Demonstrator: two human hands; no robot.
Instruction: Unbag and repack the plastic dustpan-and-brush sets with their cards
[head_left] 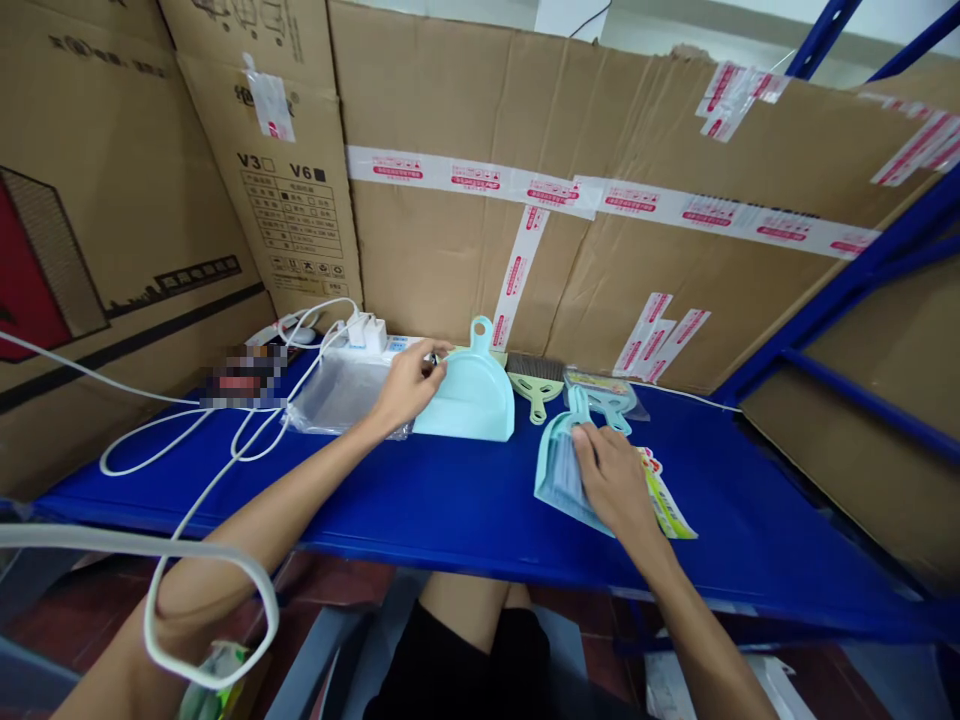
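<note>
My left hand (411, 382) hovers at the left side of a large light-blue dustpan (474, 395), fingers apart; whether it touches the rim I cannot tell. The dustpan lies on the blue table with its handle toward the cardboard. Farther right, my right hand (616, 472) has its fingers curled on a small light-blue dustpan (555, 470), with something like a wrapped brush in its pan. Part of that set is hidden under the fingers. Behind it lie a pale green brush (536, 388) with dark bristles and a second brush in clear packaging (611, 395).
A yellow-green printed card (667, 500) lies beside my right wrist. On the left are a clear plastic bag (337, 390), white plugs (367, 332) and a looping white cable (161, 590) that crosses my left arm. Taped cardboard (450, 90) walls the back; a blue frame (840, 290) stands right.
</note>
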